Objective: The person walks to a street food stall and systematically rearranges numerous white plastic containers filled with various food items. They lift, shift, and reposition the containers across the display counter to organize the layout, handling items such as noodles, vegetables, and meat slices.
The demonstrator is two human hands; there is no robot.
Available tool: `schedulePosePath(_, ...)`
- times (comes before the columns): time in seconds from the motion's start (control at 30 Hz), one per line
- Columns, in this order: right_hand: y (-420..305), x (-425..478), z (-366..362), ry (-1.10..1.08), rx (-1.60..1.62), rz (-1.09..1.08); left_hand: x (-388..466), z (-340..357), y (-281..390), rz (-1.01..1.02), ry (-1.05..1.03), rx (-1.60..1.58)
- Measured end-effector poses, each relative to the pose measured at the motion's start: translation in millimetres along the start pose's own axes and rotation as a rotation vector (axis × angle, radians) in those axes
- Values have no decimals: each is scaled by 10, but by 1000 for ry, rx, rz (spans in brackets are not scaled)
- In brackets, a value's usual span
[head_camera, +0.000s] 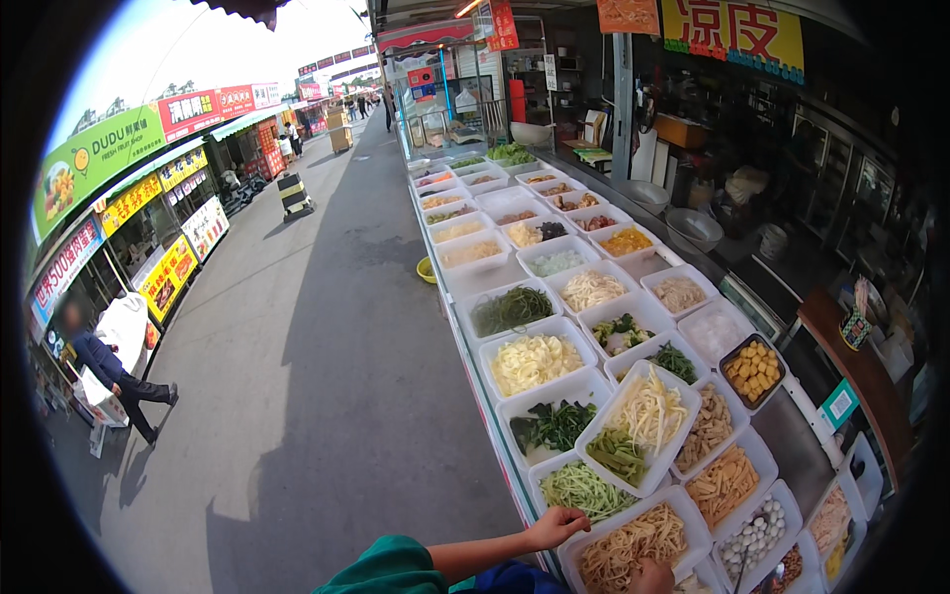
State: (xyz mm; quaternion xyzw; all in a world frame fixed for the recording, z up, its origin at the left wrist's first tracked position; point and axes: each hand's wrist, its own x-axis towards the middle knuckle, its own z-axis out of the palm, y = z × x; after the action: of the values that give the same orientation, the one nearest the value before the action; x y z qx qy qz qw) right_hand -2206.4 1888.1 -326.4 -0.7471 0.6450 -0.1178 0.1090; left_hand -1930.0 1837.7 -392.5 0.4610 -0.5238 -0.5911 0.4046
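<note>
My left hand [558,529], reaching in from a green sleeve, is held with curled fingers at the near edge of a tub of shredded cucumber [586,490]. Nothing shows in its fingers. Cut off partly by the bottom of the picture, my right hand [652,578] is at the pale brown strips [631,546] in the nearest white plastic tub [698,523]; whether it grips any is hidden. A tub of bean sprouts [653,416] and green strips [617,453] rests tilted across its neighbours. Beside these are dark leafy greens [560,427] and small white eggs [753,534].
Rows of food tubs cover the long stall counter [482,276]. A dark tray of yellow cubes [752,370] sits at its right side. Left of the counter runs a paved lane [356,371], where a person [111,364] walks past stalls. A yellow basin [425,269] is beside the counter.
</note>
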Motion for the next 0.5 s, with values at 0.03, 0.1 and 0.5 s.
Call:
schedulePosePath(0.03,57,-16,-4,-37,39,21,1,1,33,-5,-8,-3)
schedulePosePath(0.1,-68,-3,-306,-121,121,55,-28,-17,92,-19,-10,-5)
schedulePosePath(0.5,-372,28,-787,143,270,-10,-28,-18,128,-20,-16,28)
